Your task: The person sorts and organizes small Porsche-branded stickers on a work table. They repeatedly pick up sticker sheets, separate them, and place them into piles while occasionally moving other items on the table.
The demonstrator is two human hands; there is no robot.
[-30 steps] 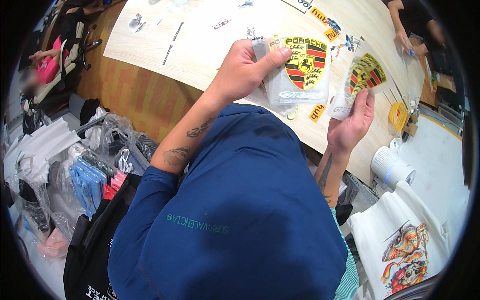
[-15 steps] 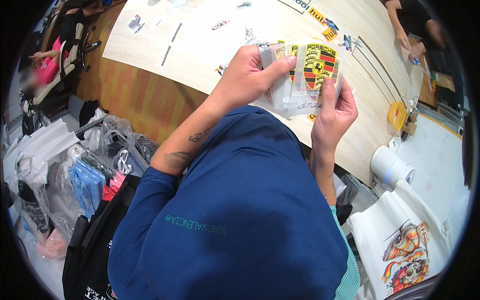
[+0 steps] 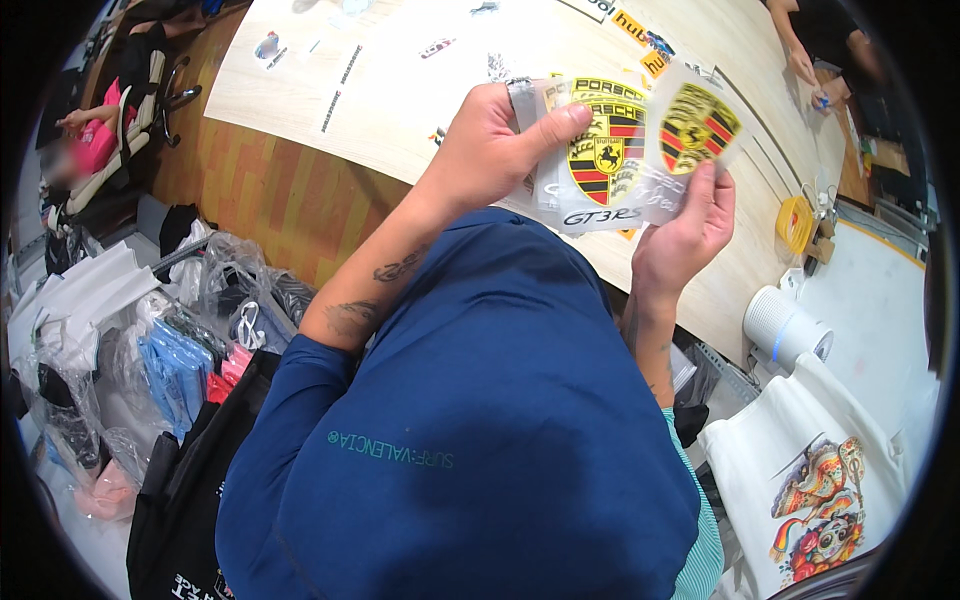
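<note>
In the head view, a decal stack (image 3: 604,165) is pinched between thumb and fingers of the left hand (image 3: 500,145), above the table (image 3: 390,125). One decal (image 3: 700,125) is pinched by the nearly closed right hand (image 3: 685,235), at the stack's right. Blue garments (image 3: 185,385) are held in clear bags (image 3: 160,350).

We've got a stack of see-through crest sheets (image 3: 605,160) pinched in our left hand (image 3: 498,142), another crest sheet (image 3: 702,125) in our right hand (image 3: 685,240), both up over the pale wood-look bench (image 3: 400,125).
</note>
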